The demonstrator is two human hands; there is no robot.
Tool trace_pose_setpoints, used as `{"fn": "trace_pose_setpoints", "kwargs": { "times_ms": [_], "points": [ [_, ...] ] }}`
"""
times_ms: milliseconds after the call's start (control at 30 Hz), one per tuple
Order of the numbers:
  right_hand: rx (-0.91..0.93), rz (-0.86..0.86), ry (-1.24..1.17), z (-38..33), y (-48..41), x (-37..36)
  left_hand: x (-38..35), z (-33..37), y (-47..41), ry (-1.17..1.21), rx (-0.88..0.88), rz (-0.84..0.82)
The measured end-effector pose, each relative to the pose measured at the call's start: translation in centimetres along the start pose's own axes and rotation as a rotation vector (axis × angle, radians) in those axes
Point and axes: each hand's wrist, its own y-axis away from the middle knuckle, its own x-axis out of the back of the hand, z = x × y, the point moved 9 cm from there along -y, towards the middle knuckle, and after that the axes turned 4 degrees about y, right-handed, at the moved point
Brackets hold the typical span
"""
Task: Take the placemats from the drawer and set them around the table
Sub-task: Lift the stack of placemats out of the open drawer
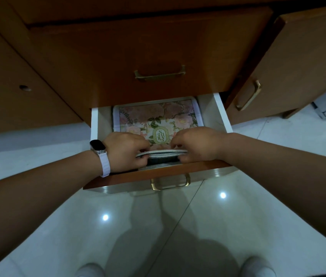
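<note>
Head view is showing the open drawer (158,173) with its wooden front nearest. Just inside it the left hand (126,150) and right hand (195,144) are each gripping an end of a thin stack of pale placemats (162,153), holding it raised above darker things beneath. The grips are sitting only at the ends, so the middle may be sagging. A lower mat could slip out or snag the floral-printed flat item (158,116) lying behind, under the closed upper drawer (158,47).

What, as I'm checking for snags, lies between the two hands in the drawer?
Head view: the pale placemats span from left hand to right hand, both pinching them; a floral print lies behind.
</note>
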Motion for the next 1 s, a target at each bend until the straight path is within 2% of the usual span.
{"fn": "trace_pose_setpoints", "kwargs": {
  "times_ms": [133, 267, 433, 767, 1000],
  "points": [
    [-0.031, 0.221, 0.075, 0.2, 0.7, 2.3, 0.9, -0.7, 0.0, 0.118, 0.050, 0.047],
    [-0.047, 0.381, 0.093, 0.9, 1.3, 4.1, 0.0, -1.5, 0.0, 0.169, 0.077, -0.071],
    [-0.034, 0.381, 0.041, 1.0, 1.4, 3.9, -1.1, -1.9, 0.2, 0.160, 0.046, -0.276],
    [-0.071, 0.339, -0.009, 1.9, 1.4, 3.0, -2.9, -2.1, 0.5, -0.107, 0.044, -0.399],
    [-0.082, 0.349, -0.053, 2.2, 1.4, 3.0, -1.1, -2.6, 0.5, -0.128, 0.093, -0.217]
  ]
}}
